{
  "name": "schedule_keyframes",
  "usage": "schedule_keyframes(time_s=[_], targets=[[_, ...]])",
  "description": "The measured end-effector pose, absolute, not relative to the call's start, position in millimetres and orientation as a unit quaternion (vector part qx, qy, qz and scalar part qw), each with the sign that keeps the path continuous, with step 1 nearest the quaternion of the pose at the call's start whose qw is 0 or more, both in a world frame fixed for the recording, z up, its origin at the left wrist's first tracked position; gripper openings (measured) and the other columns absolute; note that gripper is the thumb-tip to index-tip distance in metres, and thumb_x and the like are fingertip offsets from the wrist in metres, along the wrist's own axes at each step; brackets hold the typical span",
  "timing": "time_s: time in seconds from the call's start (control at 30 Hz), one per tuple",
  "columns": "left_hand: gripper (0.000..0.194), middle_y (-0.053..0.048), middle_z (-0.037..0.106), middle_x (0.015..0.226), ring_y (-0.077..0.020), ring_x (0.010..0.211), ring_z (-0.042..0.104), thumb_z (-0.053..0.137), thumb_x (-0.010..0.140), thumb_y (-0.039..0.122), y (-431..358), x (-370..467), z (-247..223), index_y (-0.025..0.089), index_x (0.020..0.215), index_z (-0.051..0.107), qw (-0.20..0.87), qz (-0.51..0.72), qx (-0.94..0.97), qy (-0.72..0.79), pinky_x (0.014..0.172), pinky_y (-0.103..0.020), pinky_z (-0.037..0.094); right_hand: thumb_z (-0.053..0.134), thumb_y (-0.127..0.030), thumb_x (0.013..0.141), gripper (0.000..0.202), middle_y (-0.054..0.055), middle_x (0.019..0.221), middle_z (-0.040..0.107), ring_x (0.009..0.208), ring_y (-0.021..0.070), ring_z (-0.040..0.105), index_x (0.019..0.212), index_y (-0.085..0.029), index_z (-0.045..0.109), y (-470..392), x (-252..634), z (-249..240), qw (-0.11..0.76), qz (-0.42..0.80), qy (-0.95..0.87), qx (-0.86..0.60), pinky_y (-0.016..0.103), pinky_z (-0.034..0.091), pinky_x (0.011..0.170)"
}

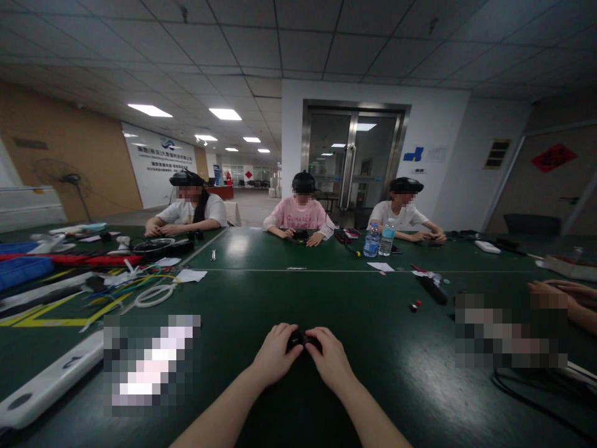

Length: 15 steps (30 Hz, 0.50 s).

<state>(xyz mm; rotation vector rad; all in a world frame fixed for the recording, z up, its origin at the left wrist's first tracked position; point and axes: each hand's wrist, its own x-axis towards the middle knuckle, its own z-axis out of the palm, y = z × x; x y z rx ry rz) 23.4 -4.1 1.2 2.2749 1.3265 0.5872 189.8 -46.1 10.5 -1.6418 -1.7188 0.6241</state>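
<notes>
Low in the middle of the head view, my left hand (278, 356) and my right hand (329, 359) meet over the dark green table (242, 305). Between them is a small black object (295, 340), partly covered by my fingers. My left hand is closed round its left part, with the thumb in front. The fingers of my right hand are closed on its right part. Whether it is one piece or two touching pieces I cannot tell.
Cables (153, 295), a white bar-shaped device (56, 379) and a blue tray (25, 272) lie left. Two bottles (387, 239) stand across the table. A black tool (433, 289) lies right of centre. Several people sit around; another person's hands (555, 298) rest at the right edge.
</notes>
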Motion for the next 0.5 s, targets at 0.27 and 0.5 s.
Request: schedule_keyframes(time_s=[0.27, 0.5], targets=[[0.044, -0.006, 0.052, 0.121, -0.0204, 0.113, 0.045, 0.046, 0.082, 0.036, -2.9, 24.9, 2.3, 0.019, 0.122, 0.049, 0.201, 0.2, 0.834, 0.474, 0.098, -0.032, 0.036, 0.048, -0.023, 0.079, 0.029, 0.002, 0.115, 0.057, 0.11, 0.0193, 0.052, 0.105, -0.024, 0.061, -44.2, 189.7, 10.8, 0.328, 0.227, -0.667, -0.629, 0.033, 0.039, 0.095], [0.041, -0.005, 0.052, 0.122, -0.0215, 0.114, 0.045, 0.045, 0.083, 0.035, -4.1, 24.7, 3.9, 0.021, 0.121, 0.05, 0.209, 0.194, 0.832, 0.476, 0.097, -0.034, 0.036, 0.051, -0.023, 0.078, 0.031, 0.004, 0.113, 0.058, 0.108, 0.0198, 0.053, 0.107, -0.022, 0.059, -43.9, 189.0, 9.9, 0.343, 0.226, -0.647, -0.643, 0.033, 0.04, 0.094]])
